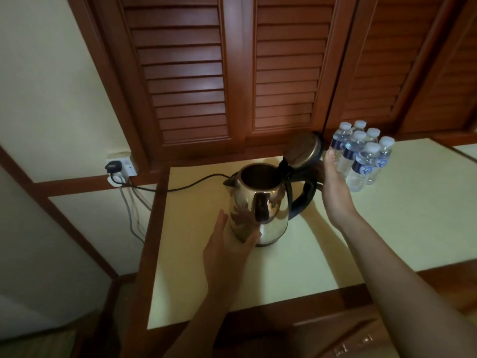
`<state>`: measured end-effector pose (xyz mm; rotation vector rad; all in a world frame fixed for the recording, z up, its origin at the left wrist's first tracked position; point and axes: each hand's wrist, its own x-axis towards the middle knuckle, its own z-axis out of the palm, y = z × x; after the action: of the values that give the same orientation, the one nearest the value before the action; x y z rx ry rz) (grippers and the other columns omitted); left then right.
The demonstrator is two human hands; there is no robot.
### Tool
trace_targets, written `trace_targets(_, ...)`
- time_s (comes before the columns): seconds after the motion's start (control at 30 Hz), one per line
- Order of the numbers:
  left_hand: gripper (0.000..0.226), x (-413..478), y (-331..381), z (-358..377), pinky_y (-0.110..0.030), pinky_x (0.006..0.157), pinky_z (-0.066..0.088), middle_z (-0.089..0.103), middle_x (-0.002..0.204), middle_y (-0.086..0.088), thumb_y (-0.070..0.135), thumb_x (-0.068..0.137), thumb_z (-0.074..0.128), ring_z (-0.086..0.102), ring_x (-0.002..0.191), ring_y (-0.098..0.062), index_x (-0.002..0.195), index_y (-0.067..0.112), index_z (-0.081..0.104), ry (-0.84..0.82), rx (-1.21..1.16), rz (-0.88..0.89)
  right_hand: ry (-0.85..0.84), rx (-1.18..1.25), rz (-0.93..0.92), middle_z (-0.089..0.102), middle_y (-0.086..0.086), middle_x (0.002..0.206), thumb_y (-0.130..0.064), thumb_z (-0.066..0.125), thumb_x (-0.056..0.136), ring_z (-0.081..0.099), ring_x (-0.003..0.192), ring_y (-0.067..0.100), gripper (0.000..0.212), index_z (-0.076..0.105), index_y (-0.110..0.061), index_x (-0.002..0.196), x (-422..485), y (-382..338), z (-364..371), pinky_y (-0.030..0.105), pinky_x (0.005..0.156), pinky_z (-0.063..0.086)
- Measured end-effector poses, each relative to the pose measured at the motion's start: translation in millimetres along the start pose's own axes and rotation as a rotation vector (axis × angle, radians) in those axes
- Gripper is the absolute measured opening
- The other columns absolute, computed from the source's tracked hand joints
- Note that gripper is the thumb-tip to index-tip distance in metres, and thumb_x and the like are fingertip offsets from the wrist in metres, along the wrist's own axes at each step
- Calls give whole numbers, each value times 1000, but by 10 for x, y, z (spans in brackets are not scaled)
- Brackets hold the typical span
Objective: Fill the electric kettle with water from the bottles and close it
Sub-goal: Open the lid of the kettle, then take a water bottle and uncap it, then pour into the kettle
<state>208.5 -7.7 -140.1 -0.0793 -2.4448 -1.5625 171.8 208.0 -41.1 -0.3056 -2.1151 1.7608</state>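
Right now your left hand (227, 241) lies flat against the near-left, lower side of the shiny, rounded stainless-steel electric kettle (258, 208), fingers straight and spread up the metal and the thumb along its base; it pinches nothing and, I judge, is there only to steady the body. The kettle stands upright near the middle of the cream-topped wooden table (387, 228), spout to the far left and its black curved handle (303, 195) to the right. Its round steel lid (302, 149) is tipped back on the hinge above the handle, so the mouth is open and dark inside; I cannot tell whether any water is in it. Your right hand (333, 184) is raised just right of the handle, palm turned left, fingers straight and together, holding nothing; its fingertips (329, 154) reach the gap between the lid and the clear plastic water bottles (361, 156), and I cannot tell whether they touch either. That placing suggests you are going for a bottle, since pouring has not begun. Count one kettle, one lid, and six bottles with white caps and blue labels, clustered as a pack at the far right of the table. One black power cord (196, 183) runs left from behind the kettle toward the white wall socket (121, 166), where two plugs sit. Behind stand brown louvred wooden doors (185, 73).
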Motion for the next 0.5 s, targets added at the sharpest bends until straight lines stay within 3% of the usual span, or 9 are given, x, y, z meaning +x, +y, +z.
trace_targets(0.07,80,-175,-53,28,-22,103,45,55,138,15,49,77,81,53,126,-10,145,30,44,77,34,3,21,-16,-31,73,-12,105,-67,19,97,65,99,-3,66,71,-29,111,-22,157,-99,32,98,47)
trace_targets(0.13,71,-359,-99,80,-41,96,53,58,129,12,48,74,83,57,117,-15,134,30,51,127,101,76,57,-35,-20,73,-10,106,-65,24,98,66,99,5,64,71,-25,113,-32,358,-216,37,97,48)
trace_targets(0.2,64,-506,-57,172,-38,87,56,56,119,14,48,73,84,58,107,-14,126,29,54,146,130,148,84,-90,-45,72,-13,105,-59,31,100,64,100,7,55,72,-23,111,-40,528,-359,27,93,47)
trace_targets(0.3,55,-653,174,398,-23,80,55,60,111,16,53,76,79,61,97,-6,120,29,57,57,116,228,93,-224,-163,69,-15,101,-32,51,100,63,96,8,26,72,-19,106,14,653,-617,3,76,40)
trace_targets(0.37,50,-682,332,638,-16,79,53,64,109,18,55,78,74,62,95,-1,119,31,60,-33,123,255,89,-292,-251,71,-11,100,-23,61,95,64,87,8,13,73,-20,99,115,694,-828,7,72,43)
trace_targets(0.43,47,-643,463,970,-16,81,53,66,108,18,54,78,73,64,96,0,118,32,62,-101,98,237,93,-333,-297,71,-12,96,-21,65,91,64,82,8,8,72,-22,94,256,706,-1073,13,69,47)
trace_targets(0.5,46,-537,579,1357,-18,83,53,66,109,17,50,76,76,65,97,-1,117,32,63,-135,77,196,115,-411,-349,69,-11,93,-20,67,89,63,79,9,6,71,-21,93,437,672,-1300,11,66,45)
